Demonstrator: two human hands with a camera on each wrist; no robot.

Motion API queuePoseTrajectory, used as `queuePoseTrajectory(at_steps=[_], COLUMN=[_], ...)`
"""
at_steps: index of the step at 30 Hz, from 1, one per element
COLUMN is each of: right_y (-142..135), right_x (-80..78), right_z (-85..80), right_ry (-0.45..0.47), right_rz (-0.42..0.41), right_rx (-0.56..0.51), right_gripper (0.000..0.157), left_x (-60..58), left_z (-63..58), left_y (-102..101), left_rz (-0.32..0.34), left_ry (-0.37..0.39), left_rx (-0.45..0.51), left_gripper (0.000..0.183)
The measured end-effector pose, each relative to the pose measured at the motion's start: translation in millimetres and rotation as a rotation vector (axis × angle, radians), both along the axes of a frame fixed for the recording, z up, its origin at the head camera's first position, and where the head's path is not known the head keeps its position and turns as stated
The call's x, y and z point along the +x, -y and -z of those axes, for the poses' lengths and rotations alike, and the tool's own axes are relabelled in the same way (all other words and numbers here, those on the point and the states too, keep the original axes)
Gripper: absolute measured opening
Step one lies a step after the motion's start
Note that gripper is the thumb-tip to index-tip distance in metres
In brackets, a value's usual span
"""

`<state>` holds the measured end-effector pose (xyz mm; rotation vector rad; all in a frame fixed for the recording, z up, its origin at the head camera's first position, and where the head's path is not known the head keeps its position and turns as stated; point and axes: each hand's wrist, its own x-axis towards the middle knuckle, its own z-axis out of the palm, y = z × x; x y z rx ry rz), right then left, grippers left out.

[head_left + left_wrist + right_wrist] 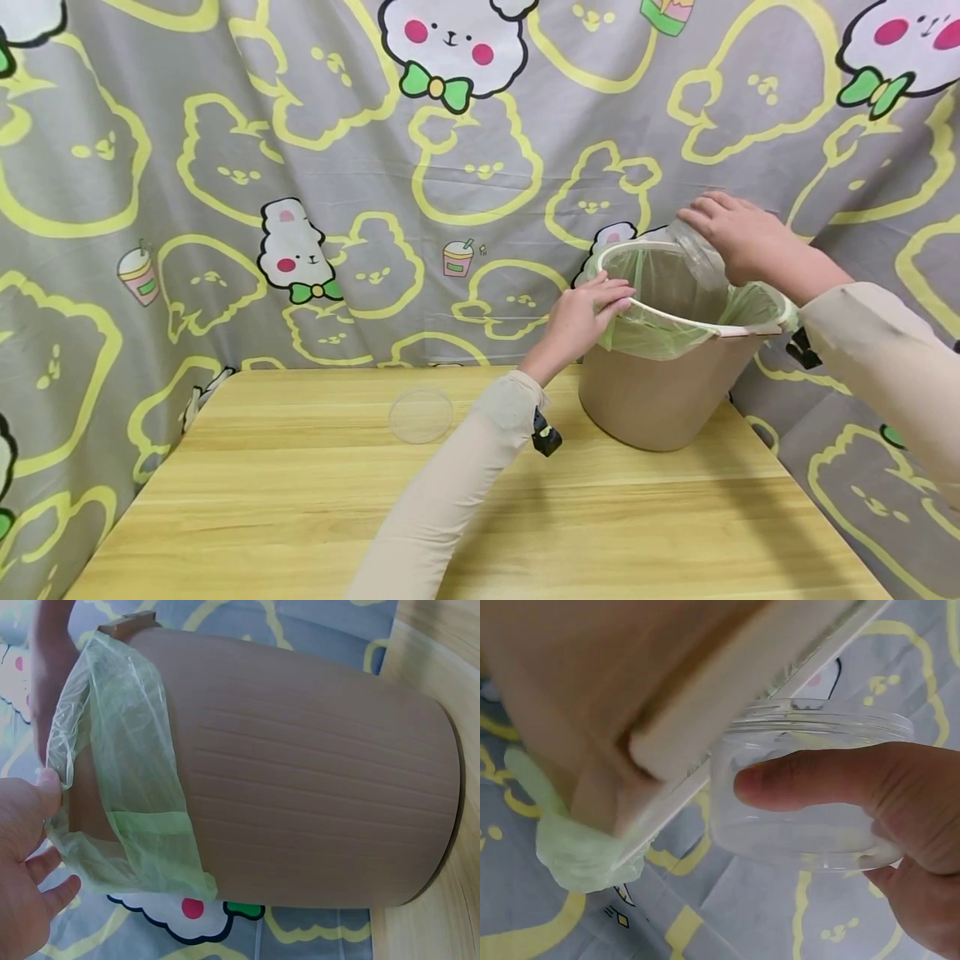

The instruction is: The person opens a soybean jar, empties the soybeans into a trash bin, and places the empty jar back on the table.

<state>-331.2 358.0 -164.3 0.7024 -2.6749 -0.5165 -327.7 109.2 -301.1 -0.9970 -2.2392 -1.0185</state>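
Note:
A brown trash can (660, 400), lined with a thin green bag (660, 337), stands on the table's far right, its mouth ringed by a pale rim (667, 315). My left hand (585, 317) holds the near left of that rim, thumb and fingers at the bag-covered edge in the left wrist view. My right hand (742, 233) grips a clear plastic jar (810, 825) by its side, thumb along the wall. The jar is lidless, tipped mouth-down over the can's opening in the head view. A clear round lid (421, 415) lies flat on the table, left of my left forearm.
The wood-grain table (300, 508) reaches back to a grey curtain (360, 158) with cartoon prints, which hangs close behind and beside the can. Dark straps with small devices sit on both wrists.

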Motion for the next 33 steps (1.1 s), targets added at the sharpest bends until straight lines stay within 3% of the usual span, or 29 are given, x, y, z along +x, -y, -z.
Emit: queuePoseTrajectory(at_steps=[6, 13, 21, 27, 33], right_y=[-0.5, 4.0, 3.2, 1.0, 0.5], right_x=[-2.1, 0.1, -1.8, -0.2, -0.1], right_z=[-1.6, -14.1, -1.7, 2.5, 1.5], right_ry=[-0.008, -0.025, -0.058, -0.052, -0.072], right_rz=[-0.018, -0.027, -0.087, -0.054, -0.076], right_rx=[-0.111, -0.316, -0.134, -0.148, -0.204], right_gripper=[0.107, 0.126, 0.111, 0.114, 0.117], left_x=[0.7, 0.6, 3.0, 4.7, 4.4], left_z=[-1.4, -2.3, -0.7, 0.4, -1.6], left_y=[1.7, 1.9, 0.8, 0.7, 2.3], left_rz=[0.002, -0.008, -0.018, -0.018, -0.010], left_ry=[0.001, 0.004, 0.024, 0.024, 0.011], left_rx=[0.005, -0.002, -0.018, -0.013, 0.000], left_gripper=[0.029, 0.028, 0.029, 0.029, 0.029])
